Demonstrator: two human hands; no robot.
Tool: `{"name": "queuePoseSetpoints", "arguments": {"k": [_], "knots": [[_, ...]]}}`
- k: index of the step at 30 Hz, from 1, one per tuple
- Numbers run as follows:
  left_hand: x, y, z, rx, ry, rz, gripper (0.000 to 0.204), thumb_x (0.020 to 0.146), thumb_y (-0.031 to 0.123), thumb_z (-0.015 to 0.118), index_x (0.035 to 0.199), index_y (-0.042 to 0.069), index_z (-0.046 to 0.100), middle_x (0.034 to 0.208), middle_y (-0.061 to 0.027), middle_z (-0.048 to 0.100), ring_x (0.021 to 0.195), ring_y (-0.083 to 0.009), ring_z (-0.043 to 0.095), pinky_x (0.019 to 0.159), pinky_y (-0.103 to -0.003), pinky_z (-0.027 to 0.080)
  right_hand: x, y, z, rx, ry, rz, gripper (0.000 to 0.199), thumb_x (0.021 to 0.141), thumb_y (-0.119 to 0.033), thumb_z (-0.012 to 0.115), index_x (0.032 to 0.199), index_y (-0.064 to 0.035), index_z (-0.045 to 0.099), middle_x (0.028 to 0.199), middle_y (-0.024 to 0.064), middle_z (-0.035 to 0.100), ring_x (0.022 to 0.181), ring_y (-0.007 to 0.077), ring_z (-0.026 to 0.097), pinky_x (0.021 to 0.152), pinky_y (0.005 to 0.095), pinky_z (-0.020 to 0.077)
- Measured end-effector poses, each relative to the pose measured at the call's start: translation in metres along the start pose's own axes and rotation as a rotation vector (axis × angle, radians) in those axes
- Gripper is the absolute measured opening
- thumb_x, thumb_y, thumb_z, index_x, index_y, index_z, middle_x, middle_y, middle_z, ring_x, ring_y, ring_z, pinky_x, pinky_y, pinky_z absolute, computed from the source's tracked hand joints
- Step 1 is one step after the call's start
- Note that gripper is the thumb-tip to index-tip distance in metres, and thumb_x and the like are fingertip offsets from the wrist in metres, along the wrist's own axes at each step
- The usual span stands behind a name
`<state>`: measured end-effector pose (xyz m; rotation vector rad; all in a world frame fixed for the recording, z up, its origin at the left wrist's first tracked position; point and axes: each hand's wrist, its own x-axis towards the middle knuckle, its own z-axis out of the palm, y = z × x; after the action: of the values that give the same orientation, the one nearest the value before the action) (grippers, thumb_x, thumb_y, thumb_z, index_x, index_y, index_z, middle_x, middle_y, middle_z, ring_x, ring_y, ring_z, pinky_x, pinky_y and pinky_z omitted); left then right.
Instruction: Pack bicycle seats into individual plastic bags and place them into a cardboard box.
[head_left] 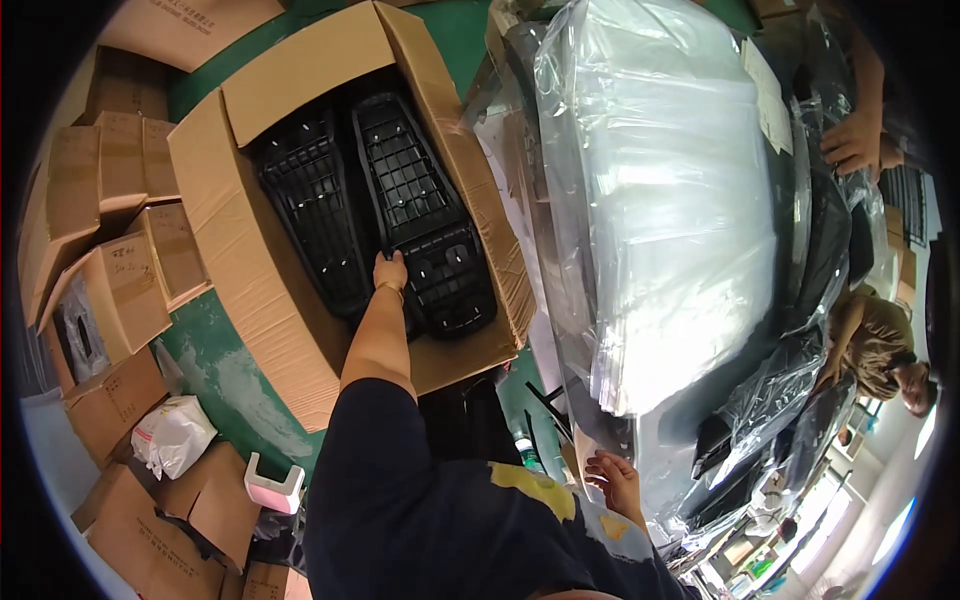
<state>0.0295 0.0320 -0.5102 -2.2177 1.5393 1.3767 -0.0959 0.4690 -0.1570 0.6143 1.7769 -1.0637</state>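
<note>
Large open corrugated cardboard carton (pixel 260 290) stood on a green floor (pixel 225 370), flaps spread, holding two black moulded plastic grid panels — one on the left (pixel 310 210), one on the right (pixel 420 215) — lying side by side lengthwise. Left hand (pixel 390 272) reached down into the carton on an outstretched arm in a dark blue sleeve, its fingers curled at the inner edge of the right-hand panel, at the seam between the two; whether they had closed round the edge or merely rested on it could not be told. Right hand (pixel 615 482) lay low beside the body, fingers loosely bent and partly open, touching the edge of a table (pixel 590 445) and gripping nothing visible. On that table: a tall stack of clear plastic bags (pixel 670 200), with further dark parts wrapped in plastic film (pixel 780 385) just beyond. Smaller brown cardboard boxes (pixel 110 290) were stacked to the left of the carton; a crumpled white plastic bag (pixel 175 435) and a small pink and white plastic stand (pixel 275 488) sat on the floor nearby. Another person's hand (pixel 850 142) rested at the far side of the table — well apart.
</note>
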Motion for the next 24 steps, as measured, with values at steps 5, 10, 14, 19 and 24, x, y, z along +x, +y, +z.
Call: {"name": "queuePoseSetpoints", "arguments": {"k": [5, 10, 14, 19, 24], "knots": [[0.002, -0.001, -0.006, 0.073, 0.054, 0.04, 0.056, 0.088, 0.034, 0.05, 0.129, -0.003, 0.04, 0.122, -0.0269, 0.051, 0.115, -0.0386, 0.049, 0.097, -0.039, 0.039, 0.015, 0.006, 0.004, -0.067, -0.01, 0.0, 0.03, 0.089, -0.018, 0.057, 0.113, 0.0006, 0.058, 0.098, 0.0139, 0.065, 0.083, 0.0208, 0.064, 0.071, 0.0318, 0.0533], [-0.016, -0.026, -0.072, 0.116, -0.046, 0.216, 0.057, 0.085, 0.031, 0.052, 0.125, -0.009, 0.043, 0.112, -0.0302, 0.055, 0.105, -0.0412, 0.054, 0.09, -0.042, 0.043, 0.019, 0.001, -0.005, -0.118, -0.166, -0.012, 0.032, 0.089, -0.02, 0.058, 0.115, -0.0004, 0.057, 0.1, 0.0113, 0.065, 0.084, 0.0185, 0.064, 0.073, 0.0292, 0.0521], [-0.102, 0.009, -0.117, -0.248, -0.205, 0.074, 0.049, 0.086, 0.029, 0.052, 0.122, -0.004, 0.047, 0.097, -0.0163, 0.063, 0.091, -0.0283, 0.062, 0.074, -0.041, 0.051, 0.023, 0.009, -0.011, -0.218, -0.223, -0.048, 0.043, 0.088, -0.023, 0.061, 0.124, -0.003, 0.05, 0.105, 0.011, 0.063, 0.089, 0.0184, 0.063, 0.076, 0.0297, 0.0509], [-0.182, -0.019, -0.15, -0.735, -0.606, 0.069, 0.031, 0.091, 0.023, 0.048, 0.117, 0.006, 0.05, 0.102, -0.0052, 0.061, 0.092, -0.02, 0.06, 0.074, -0.04, 0.052, -0.005, -0.029, 0.038, -0.188, -0.587, -0.421, 0.09, 0.074, -0.021, 0.075, 0.144, -0.0106, 0.019, 0.125, 0.0152, 0.051, 0.106, 0.0254, 0.055, 0.083, 0.0365, 0.0481], [-0.257, -0.016, -0.129, -1.157, -0.764, 0.158, 0.024, 0.095, 0.015, 0.043, 0.117, 0.01, 0.05, 0.11, -0.0043, 0.059, 0.097, -0.0202, 0.059, 0.08, -0.04, 0.052, -0.038, -0.065, 0.059, -0.634, -0.28, -0.867, 0.085, 0.067, -0.017, 0.076, 0.137, -0.009, 0.029, 0.109, 0.0167, 0.059, 0.093, 0.0263, 0.061, 0.079, 0.0327, 0.0483]]}}
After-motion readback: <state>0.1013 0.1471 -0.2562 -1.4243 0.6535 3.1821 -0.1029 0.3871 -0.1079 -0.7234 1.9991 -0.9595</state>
